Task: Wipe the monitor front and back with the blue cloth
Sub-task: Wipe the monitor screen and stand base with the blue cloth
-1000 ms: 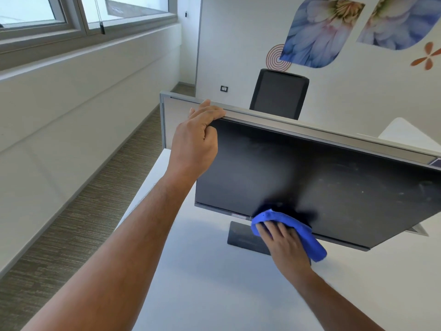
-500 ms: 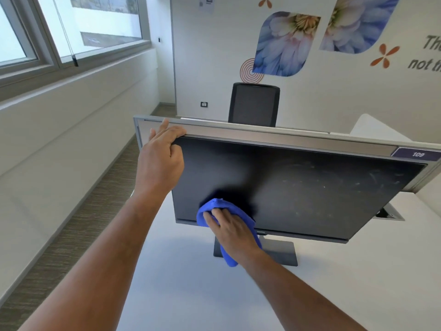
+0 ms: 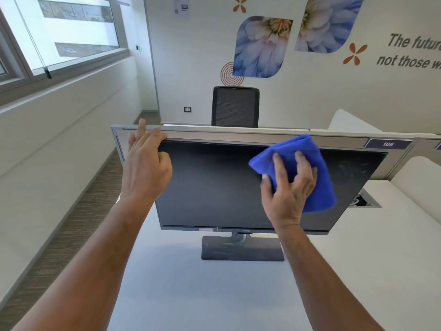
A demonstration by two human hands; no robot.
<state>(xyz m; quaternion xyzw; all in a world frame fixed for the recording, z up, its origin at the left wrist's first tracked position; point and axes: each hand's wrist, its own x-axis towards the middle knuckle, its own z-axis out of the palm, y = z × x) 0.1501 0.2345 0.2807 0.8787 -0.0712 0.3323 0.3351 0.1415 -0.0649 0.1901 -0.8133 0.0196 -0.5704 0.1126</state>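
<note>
A black monitor [image 3: 214, 187] stands on its flat base [image 3: 241, 252] on the white desk [image 3: 191, 295], screen dark and facing me. My left hand [image 3: 145, 168] grips the screen's top left corner, fingers curled over the upper edge. My right hand [image 3: 286, 189] presses the folded blue cloth [image 3: 312, 163] flat against the upper right part of the screen. Smudges show on the glass to the right of the cloth. The monitor's back is hidden.
A grey desk divider [image 3: 262, 134] with a "109" label [image 3: 387, 144] runs right behind the monitor. A black chair [image 3: 235, 107] stands beyond it. A cable hatch [image 3: 365, 201] sits in the desk at right. Carpeted floor [image 3: 78, 223] lies to the left.
My right hand has carried the blue cloth from the screen's lower left up to its upper right. My left hand stays at the top left corner. The view has tilted up.
</note>
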